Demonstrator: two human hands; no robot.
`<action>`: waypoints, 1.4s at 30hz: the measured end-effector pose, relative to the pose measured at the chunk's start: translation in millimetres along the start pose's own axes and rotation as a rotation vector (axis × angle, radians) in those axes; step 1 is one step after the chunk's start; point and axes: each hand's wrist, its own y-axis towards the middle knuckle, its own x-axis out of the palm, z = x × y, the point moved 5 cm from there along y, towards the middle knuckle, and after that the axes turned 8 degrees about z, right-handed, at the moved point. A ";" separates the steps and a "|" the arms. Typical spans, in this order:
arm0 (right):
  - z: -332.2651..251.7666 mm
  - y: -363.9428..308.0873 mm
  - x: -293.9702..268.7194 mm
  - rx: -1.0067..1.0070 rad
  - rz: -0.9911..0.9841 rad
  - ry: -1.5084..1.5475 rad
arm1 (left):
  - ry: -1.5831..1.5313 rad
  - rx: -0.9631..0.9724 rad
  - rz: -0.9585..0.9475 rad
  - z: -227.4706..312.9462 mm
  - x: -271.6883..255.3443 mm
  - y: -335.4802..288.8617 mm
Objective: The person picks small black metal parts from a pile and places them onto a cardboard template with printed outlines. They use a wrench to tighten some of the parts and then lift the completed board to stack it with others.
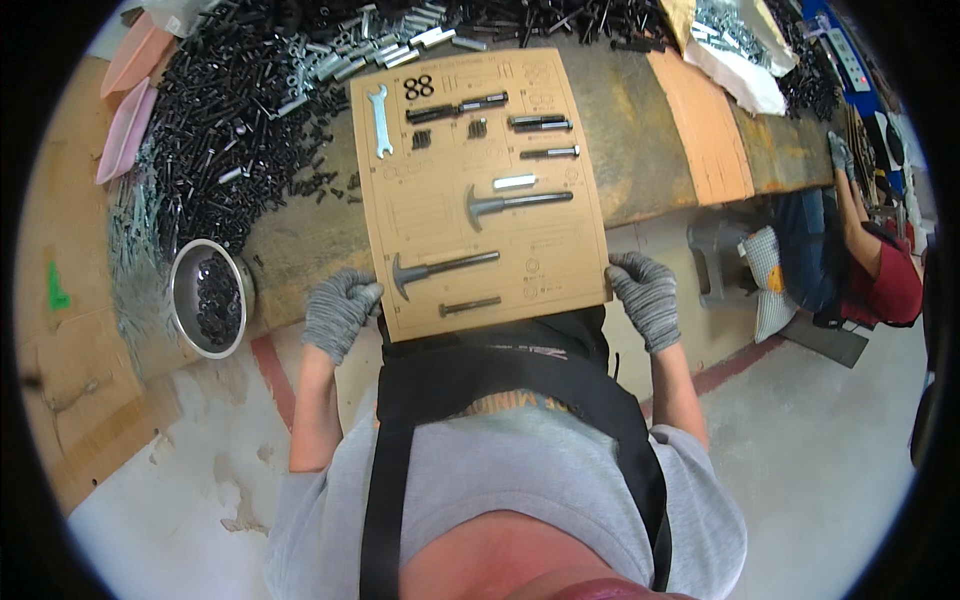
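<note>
Both gloved hands, left hand (340, 312) and right hand (646, 296), grip the cardboard sheet's (430, 215) near corners.

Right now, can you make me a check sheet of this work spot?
Surface: worn brown workbench.
Job's things: cardboard template sheet carrying a small wrench, bolts and two T-shaped bolts.
Clutter: heap of black screws; metal bowl of black parts; pink trays.
Hands: gloved left hand and right hand grip the sheet's lower corners.
Cables: nothing seen.
Surroundings: concrete floor; another person at right.
</note>
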 end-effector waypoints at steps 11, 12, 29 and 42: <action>0.5 5.6 10.9 0.175 -0.066 0.207 | -0.166 -0.079 -0.051 -3.9 2.8 -3.7; -1.9 7.2 10.6 0.095 0.003 0.113 | -0.166 -0.080 -0.046 -4.9 2.9 -3.6; 10.8 24.5 14.4 0.120 0.080 0.163 | -0.143 -0.049 -0.260 13.3 10.7 -3.6; 56.8 19.7 -32.3 -0.072 0.537 0.242 | 0.016 0.016 -0.385 70.7 87.9 2.9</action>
